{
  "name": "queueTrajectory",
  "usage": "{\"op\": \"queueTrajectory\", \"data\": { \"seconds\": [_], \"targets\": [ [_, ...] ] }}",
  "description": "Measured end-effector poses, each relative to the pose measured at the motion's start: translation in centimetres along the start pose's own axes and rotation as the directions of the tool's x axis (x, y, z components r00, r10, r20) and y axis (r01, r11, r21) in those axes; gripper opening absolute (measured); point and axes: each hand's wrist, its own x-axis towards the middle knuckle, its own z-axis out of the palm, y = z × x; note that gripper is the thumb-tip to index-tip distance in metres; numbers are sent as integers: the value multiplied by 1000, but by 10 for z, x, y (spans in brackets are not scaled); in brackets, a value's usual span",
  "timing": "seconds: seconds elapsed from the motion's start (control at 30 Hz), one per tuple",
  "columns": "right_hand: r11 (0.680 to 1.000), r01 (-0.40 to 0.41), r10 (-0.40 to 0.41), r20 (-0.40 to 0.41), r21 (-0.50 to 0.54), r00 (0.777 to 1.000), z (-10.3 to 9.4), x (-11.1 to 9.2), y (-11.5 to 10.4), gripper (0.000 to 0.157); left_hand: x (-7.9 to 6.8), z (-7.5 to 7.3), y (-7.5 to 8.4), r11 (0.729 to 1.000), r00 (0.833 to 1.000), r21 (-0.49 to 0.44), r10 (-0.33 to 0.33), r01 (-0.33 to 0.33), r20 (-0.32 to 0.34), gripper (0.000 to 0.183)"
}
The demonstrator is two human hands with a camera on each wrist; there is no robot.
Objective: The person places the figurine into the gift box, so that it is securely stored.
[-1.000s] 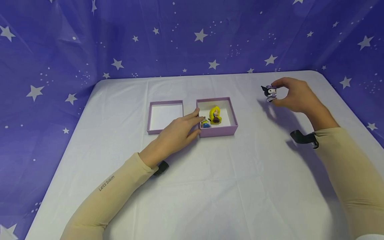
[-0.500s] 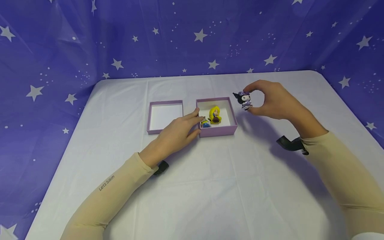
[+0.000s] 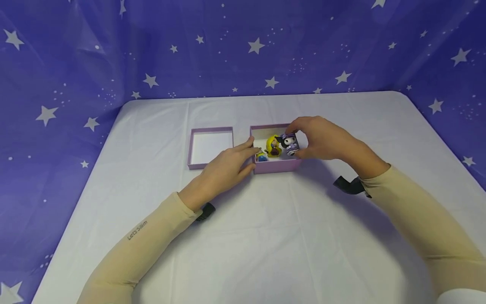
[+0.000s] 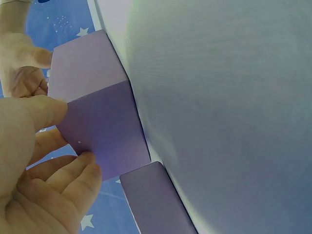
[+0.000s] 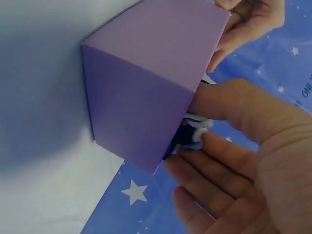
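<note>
My right hand [image 3: 324, 137] pinches a small figurine [image 3: 290, 144] with a black pointed hood and purple dress between thumb and fingers. It hangs at the right side of the lilac box [image 3: 276, 167], overlapping the opening; in the right wrist view the figurine [image 5: 192, 131] shows partly behind the box's rim. Inside the box are a yellow-haired figurine [image 3: 273, 145] and a small yellow-and-blue one [image 3: 261, 156]. Against the box's left wall rests my left hand [image 3: 224, 169], fingers extended, one tip over the rim. The left wrist view shows its thumb at the box's corner.
A shallow lilac lid [image 3: 189, 147] with a white inside lies left of the box, partly behind my left hand. White cloth covers the table [image 3: 243, 253]. A purple star-patterned curtain [image 3: 212, 46] stands along the back and sides.
My right hand has carried the black-hooded figurine leftward and down from the table's right side to the box. The left hand has stayed at the box's left wall.
</note>
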Motion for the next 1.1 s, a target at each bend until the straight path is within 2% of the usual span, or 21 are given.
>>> {"op": "queueTrajectory", "data": {
  "seconds": [0.27, 0.43, 0.67, 1.1],
  "targets": [
    [983, 62, -44, 107, -172, 993, -5, 16, -15, 47, 1, -2, 0, 1000, 1000, 3, -15, 15, 9, 44],
    [972, 112, -77, 172, -208, 982, -5, 27, -20, 36, 1, -1, 1, 1000, 1000, 3, -6, 6, -2, 43],
    [965, 78, -17, 238, -250, 971, -3, 34, -22, 34, 1, 0, 0, 1000, 1000, -4, 0, 0, -7, 43],
    [952, 74, 16, 290, -297, 957, 0, 36, -26, 29, 2, 2, 0, 1000, 1000, 8, -3, 3, 0, 44]
  ]
}}
